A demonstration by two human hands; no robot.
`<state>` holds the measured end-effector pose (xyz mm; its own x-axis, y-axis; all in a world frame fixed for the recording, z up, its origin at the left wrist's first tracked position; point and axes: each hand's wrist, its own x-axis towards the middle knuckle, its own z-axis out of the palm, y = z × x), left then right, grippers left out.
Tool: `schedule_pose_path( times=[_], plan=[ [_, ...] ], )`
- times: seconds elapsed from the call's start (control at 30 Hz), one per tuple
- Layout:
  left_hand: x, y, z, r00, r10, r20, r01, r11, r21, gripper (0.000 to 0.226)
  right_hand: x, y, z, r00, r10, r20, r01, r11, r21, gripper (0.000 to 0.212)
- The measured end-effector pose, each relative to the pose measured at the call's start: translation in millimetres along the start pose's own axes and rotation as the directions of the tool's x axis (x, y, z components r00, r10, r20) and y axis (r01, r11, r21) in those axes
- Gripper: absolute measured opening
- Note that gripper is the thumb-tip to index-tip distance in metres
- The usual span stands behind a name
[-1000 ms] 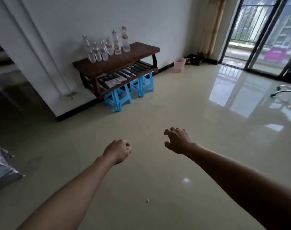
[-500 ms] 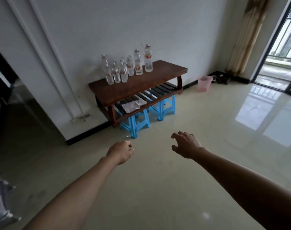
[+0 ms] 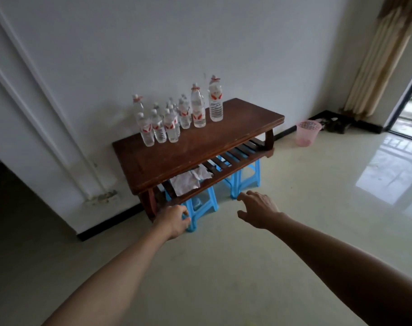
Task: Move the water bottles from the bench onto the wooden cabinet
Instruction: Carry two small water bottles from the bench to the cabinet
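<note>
left grip (image 3: 174, 221) loosely curled, right grip (image 3: 259, 209) spread, both empty; water bottles (image 3: 198, 111) on bench (image 3: 200, 149).

brown bench (image 3: 200, 147), blue stools (image 3: 245, 177), pink bin (image 3: 307, 134)

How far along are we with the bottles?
Done: nothing visibly; the water bottles all stand on the bench. In hand: nothing; the left hand and right hand reach forward empty. To do: every bottle; no cabinet is in view.
</note>
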<state>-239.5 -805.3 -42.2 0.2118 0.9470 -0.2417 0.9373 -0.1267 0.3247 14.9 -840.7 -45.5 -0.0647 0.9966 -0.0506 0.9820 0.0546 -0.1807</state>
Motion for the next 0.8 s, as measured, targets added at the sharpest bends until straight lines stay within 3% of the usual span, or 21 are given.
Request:
schedule_pose_path(
  times=[0.3,0.8],
  plan=[
    [199.7,47.1,-52.8,1.0,-0.028,-0.005,0.028,0.999,-0.02,0.027,219.6,71.6,-50.3,0.997,-0.063,0.034,0.061,0.997,0.047,0.047],
    [520.5,36.0,-104.8,0.998,-0.066,0.007,0.066,0.976,-0.206,0.023,554.5,126.8,-74.0,0.992,-0.128,0.016,0.128,0.992,0.01,0.036]
  ],
)
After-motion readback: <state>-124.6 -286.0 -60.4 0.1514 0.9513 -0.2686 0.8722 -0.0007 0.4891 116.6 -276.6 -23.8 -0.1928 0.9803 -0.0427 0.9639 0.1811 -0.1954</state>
